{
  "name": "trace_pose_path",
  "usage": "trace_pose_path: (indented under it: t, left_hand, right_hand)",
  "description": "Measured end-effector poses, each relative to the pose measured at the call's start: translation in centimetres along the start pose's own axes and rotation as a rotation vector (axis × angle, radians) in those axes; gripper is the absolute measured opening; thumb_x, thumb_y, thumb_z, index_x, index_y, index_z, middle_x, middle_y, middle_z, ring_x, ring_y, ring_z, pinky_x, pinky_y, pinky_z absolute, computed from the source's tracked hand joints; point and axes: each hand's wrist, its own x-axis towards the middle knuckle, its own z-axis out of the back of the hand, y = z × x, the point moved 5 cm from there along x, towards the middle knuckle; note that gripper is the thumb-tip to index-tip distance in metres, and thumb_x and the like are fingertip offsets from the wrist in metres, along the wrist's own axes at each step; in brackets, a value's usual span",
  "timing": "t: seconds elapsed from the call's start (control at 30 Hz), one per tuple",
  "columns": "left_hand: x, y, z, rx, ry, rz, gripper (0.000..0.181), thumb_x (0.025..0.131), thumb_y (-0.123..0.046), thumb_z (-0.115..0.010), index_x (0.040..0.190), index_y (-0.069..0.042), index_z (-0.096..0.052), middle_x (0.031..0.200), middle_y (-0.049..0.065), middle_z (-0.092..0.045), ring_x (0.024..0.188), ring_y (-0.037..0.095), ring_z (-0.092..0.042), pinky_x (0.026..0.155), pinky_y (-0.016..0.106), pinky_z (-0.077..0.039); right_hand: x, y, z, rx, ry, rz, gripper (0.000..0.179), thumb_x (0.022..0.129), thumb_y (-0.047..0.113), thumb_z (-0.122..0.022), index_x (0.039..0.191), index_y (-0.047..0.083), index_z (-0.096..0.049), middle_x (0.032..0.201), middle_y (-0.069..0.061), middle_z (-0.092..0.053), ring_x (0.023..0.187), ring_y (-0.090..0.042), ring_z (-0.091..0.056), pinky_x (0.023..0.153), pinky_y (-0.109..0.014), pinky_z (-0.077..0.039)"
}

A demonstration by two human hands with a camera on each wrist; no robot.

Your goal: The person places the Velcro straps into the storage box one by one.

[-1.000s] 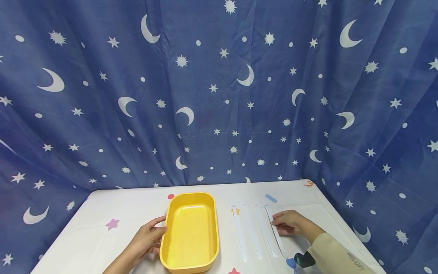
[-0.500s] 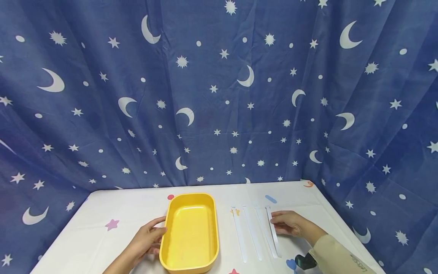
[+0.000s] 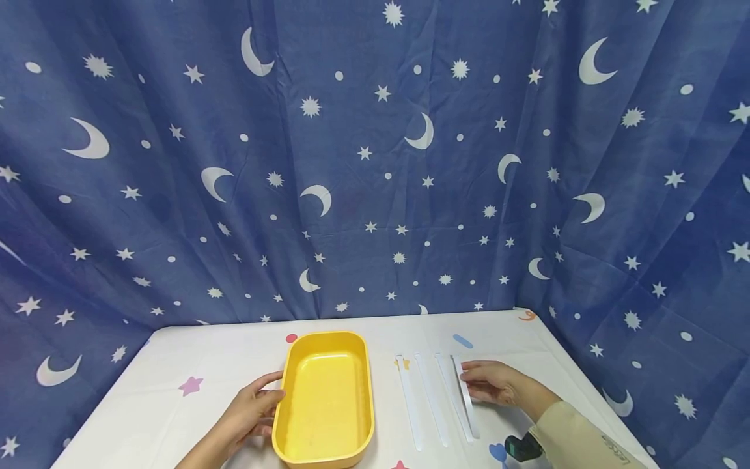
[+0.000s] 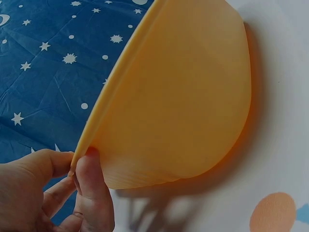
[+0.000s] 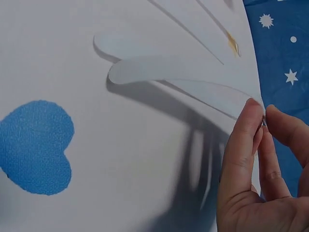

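My left hand (image 3: 253,412) pinches the left rim of a yellow rectangular plastic tub (image 3: 322,410); the left wrist view shows thumb and fingers on that rim. To the tub's right, my right hand (image 3: 495,383) pinches one edge of a long white flat strip (image 3: 467,400) between thumb and fingers. That strip is bowed and tilted, and in the right wrist view its rounded end (image 5: 128,71) overlaps a neighbouring strip (image 5: 106,44). More white strips (image 3: 432,404) lie side by side on the table. Nothing shows inside the tub.
A white cloth (image 3: 228,345) with printed coloured shapes covers the table, including a blue heart (image 5: 38,147) near the right sleeve. Behind and at the sides hangs a blue curtain (image 3: 351,163) with moons and stars. A dark device (image 3: 523,448) sits at the right wrist.
The strip in my right hand has turned from nearly edge-on to show its face, and has shifted slightly left over its neighbour. My left hand and the tub have stayed put.
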Motion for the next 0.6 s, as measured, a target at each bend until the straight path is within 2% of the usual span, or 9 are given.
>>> trace_pose_path:
  t: [0.2, 0.37, 0.6]
  left_hand:
    - [0.0, -0.1, 0.0, -0.004, -0.020, 0.000, 0.054, 0.095, -0.016, -0.061, 0.145, -0.002, -0.044, 0.097, 0.013, -0.061, 0.070, 0.018, -0.064, 0.054, 0.035, -0.061]
    - [0.0, -0.1, 0.0, -0.005, -0.033, -0.001, 0.053, 0.095, -0.016, -0.061, 0.144, -0.002, -0.045, 0.096, 0.013, -0.061, 0.070, 0.018, -0.064, 0.053, 0.034, -0.061]
    - [-0.1, -0.1, 0.0, -0.010, -0.003, -0.006, 0.054, 0.095, -0.017, -0.060, 0.145, -0.002, -0.043, 0.096, 0.013, -0.060, 0.071, 0.018, -0.064, 0.054, 0.034, -0.061]
  right_hand:
    - [-0.4, 0.3, -0.6, 0.009, 0.032, 0.011, 0.052, 0.085, -0.005, -0.068, 0.132, -0.012, -0.049, 0.083, -0.009, -0.065, 0.071, -0.014, -0.065, 0.068, -0.026, -0.062]
    - [-0.8, 0.6, -1.0, 0.018, 0.056, 0.021, 0.049, 0.086, -0.005, -0.067, 0.131, -0.011, -0.050, 0.084, -0.009, -0.064, 0.072, -0.014, -0.065, 0.069, -0.026, -0.062]
    - [-1.1, 1.0, -1.0, 0.018, 0.082, 0.028, 0.049, 0.086, -0.005, -0.066, 0.132, -0.011, -0.049, 0.086, -0.009, -0.065, 0.073, -0.014, -0.065, 0.069, -0.026, -0.062]
